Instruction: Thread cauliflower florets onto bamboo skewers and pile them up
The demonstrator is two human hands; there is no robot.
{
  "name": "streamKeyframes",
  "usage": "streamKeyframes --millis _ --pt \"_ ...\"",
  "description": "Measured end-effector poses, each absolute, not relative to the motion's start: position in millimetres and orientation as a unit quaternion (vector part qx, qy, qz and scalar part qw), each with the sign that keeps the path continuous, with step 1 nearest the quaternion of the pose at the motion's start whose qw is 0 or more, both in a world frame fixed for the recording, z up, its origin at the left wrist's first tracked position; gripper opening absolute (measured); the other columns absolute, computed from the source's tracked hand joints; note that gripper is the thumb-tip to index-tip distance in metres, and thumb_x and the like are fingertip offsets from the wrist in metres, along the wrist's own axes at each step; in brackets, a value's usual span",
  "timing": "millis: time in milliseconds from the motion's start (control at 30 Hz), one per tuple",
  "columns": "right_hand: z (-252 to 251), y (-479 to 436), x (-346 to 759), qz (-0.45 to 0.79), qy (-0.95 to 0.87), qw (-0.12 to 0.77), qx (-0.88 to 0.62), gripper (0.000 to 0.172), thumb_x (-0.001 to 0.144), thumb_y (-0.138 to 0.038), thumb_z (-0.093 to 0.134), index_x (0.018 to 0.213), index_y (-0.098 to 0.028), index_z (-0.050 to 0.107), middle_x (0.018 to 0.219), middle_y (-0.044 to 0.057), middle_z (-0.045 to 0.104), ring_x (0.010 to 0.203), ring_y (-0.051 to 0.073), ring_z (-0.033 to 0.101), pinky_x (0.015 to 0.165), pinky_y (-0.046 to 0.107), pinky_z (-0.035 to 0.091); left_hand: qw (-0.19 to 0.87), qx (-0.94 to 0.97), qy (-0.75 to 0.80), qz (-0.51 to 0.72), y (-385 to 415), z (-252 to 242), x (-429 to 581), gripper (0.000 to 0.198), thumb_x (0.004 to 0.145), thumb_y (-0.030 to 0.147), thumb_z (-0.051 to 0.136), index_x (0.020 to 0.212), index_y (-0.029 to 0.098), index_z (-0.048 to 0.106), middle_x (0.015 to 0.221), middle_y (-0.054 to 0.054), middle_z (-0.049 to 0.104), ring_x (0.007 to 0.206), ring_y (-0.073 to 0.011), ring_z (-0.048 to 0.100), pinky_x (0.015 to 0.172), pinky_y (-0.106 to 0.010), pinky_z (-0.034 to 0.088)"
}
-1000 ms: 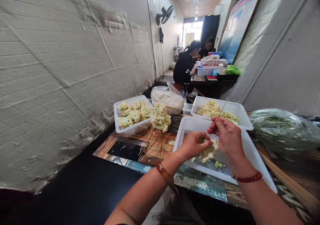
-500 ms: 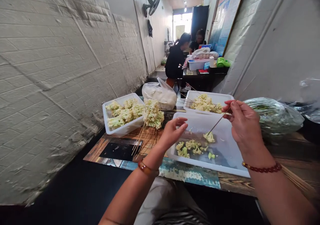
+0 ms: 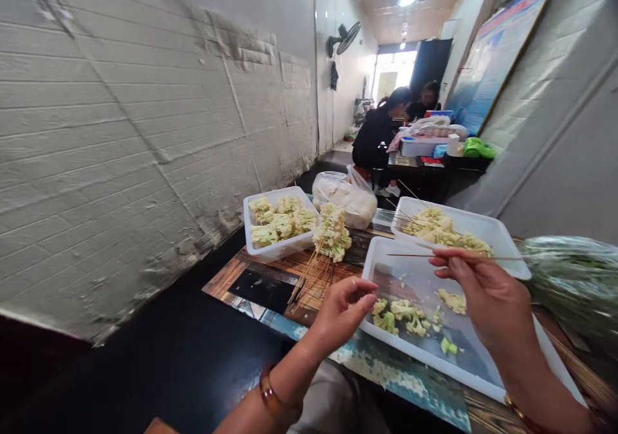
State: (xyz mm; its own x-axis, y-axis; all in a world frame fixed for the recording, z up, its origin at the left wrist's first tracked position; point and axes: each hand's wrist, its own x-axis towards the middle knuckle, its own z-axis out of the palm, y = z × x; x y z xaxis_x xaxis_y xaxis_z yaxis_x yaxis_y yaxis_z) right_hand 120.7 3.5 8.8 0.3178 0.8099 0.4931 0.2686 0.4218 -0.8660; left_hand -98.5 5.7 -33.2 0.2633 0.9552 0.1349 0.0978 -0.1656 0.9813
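Note:
My right hand (image 3: 483, 292) pinches a thin wooden skewer (image 3: 410, 255), held nearly level above the front white tray (image 3: 483, 363). No floret shows on the skewer. Below it, a cauliflower floret (image 3: 452, 301) lies in the tray, partly behind my right hand. More cauliflower florets (image 3: 408, 311) and a small green stem piece (image 3: 449, 346) lie on the tray bottom. By the tray's left edge hovers my left hand (image 3: 342, 308), fingers curved and a little apart from the thumb, with nothing visible in it.
Skewered cauliflower (image 3: 332, 234) leans against the left white tray (image 3: 277, 250), itself full of cauliflower. A back tray (image 3: 502, 228) holds more. Behind stands a white plastic bag (image 3: 345, 199); a bag of greens (image 3: 574, 279) lies right. Two people sit farther back.
The skewer has swung from slanting down at a floret to nearly level, its tip off the floret. My left hand has lowered toward the tray's near left edge. The view has shifted left.

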Motion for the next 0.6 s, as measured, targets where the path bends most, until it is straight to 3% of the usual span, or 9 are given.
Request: streamKeyframes --millis 200,400,600 --pt "1 5 85 0.062 -0.787 0.456 -0.411 0.017 0.091 -0.02 0.051 0.099 -0.023 0.066 0.106 0.004 0.067 0.103 0.019 0.062 0.092 0.035 0.05 0.448 0.657 0.44 0.418 -16 -31 -139 0.019 0.081 0.027 0.061 0.089 0.013 0.07 0.086 -0.008 0.069 0.081 -0.0171 0.061 0.074 -0.027 0.046" --pt "-15 18 50 0.002 -0.898 0.269 -0.349 0.028 0.094 -0.012 0.041 0.11 -0.015 0.062 0.113 0.013 0.064 0.101 0.02 0.065 0.083 0.033 0.056 0.447 0.656 0.444 0.415 -25 -43 -160 0.019 0.081 0.028 0.061 0.089 0.013 0.07 0.086 -0.008 0.069 0.079 -0.0167 0.06 0.071 -0.026 0.044" --pt "-28 33 28 -0.001 -0.916 0.153 -0.37 0.028 0.092 -0.012 0.041 0.104 -0.017 0.067 0.105 0.011 0.066 0.09 0.02 0.068 0.079 0.035 0.058 0.44 0.674 0.415 0.425 -34 -42 -183 0.02 0.082 0.029 0.061 0.089 0.012 0.071 0.086 -0.008 0.069 0.082 -0.0172 0.061 0.076 -0.027 0.044"
